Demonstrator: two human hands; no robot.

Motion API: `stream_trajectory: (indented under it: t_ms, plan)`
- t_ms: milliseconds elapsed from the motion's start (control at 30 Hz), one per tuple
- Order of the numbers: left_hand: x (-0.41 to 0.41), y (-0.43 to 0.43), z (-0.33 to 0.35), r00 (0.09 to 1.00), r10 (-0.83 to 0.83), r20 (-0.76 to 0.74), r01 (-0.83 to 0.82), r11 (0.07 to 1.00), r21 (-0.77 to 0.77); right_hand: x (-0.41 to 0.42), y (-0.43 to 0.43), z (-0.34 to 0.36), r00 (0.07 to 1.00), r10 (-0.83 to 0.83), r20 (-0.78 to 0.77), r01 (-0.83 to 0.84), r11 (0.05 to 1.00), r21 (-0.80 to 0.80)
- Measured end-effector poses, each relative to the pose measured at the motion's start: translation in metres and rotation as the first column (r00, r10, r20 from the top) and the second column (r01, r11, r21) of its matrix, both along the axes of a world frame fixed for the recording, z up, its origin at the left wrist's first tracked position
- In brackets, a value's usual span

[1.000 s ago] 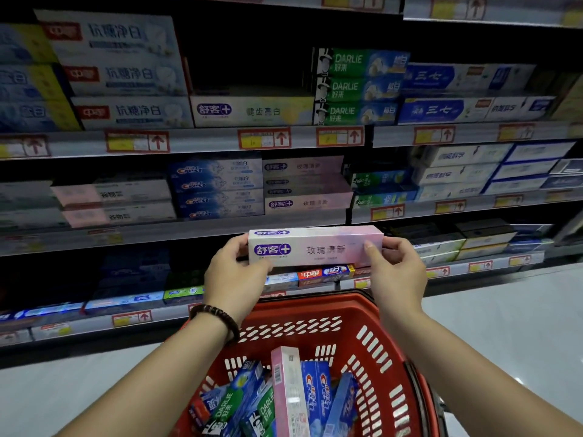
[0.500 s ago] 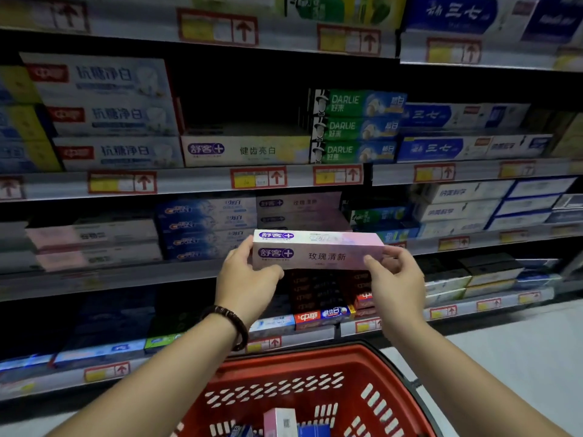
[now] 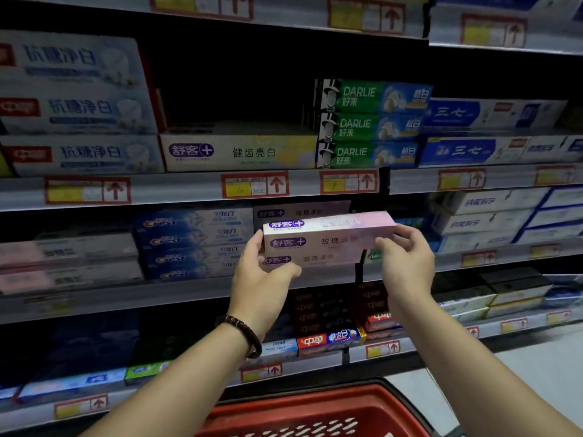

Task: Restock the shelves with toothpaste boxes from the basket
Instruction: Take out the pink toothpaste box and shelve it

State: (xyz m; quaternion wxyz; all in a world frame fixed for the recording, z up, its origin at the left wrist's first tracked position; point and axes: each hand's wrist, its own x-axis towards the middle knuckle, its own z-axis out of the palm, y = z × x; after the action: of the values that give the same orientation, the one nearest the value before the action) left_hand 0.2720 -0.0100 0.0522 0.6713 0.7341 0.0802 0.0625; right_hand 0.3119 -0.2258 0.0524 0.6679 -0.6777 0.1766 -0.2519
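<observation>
— Between the two hands, level with the middle shelf (image 3: 189,287), sits the pink toothpaste box (image 3: 328,239). Its long axis runs left to right, parallel to the shelf's front edge.

— Who has hold of it?

— Both. The left hand (image 3: 262,274) grips the left end, thumb curled underneath. The right hand (image 3: 407,266) pinches the right end between thumb and fingertips.

— Where does it want to go?

— Straight ahead, away from the person. A stack of matching pink boxes (image 3: 315,258) lies directly behind it, one showing above the held box and one below, all lying the same way. Whether the held box touches the stack, I cannot tell.

— So no turning needed?

— I'd judge not. It is lined up with the stack, so a forward push should seat it, and neither hand is nearer than the other. Blue Crest boxes (image 3: 189,241) sit just beside the stack on the left, so the left fingers get the tighter room.

— And the basket?

— The red basket (image 3: 315,395) is low down, close to the person, well apart from that shelf. Only its rim shows.
</observation>
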Motion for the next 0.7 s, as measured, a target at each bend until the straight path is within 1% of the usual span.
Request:
stream_trajectory:
  t_ms: [133,333,467,533,700]
  plan:
    - [0.012,0.005,-0.007,1.0,-0.004,0.024,0.005,0.999,-0.041,0.016,-0.001,-0.005,0.999,0.028,0.02,-0.029,0.999,0.044]
    - [0.022,0.009,-0.018,0.999,-0.022,0.047,0.024,0.998,-0.052,0.028,0.002,-0.021,0.997,0.075,0.013,-0.075,0.996,0.044]
    - [0.023,0.007,-0.026,0.998,-0.055,0.043,0.056,0.998,-0.033,0.033,0.0,-0.033,0.996,0.086,-0.018,-0.086,0.996,0.017]
    - [0.022,0.006,-0.026,0.997,-0.068,0.043,0.069,0.998,-0.015,0.035,0.001,-0.035,0.994,0.1,-0.035,-0.101,0.995,-0.023]
    - [0.022,0.005,-0.025,0.993,-0.072,0.094,0.076,0.996,-0.036,0.039,0.004,-0.034,0.993,0.104,-0.053,-0.107,0.992,-0.062]
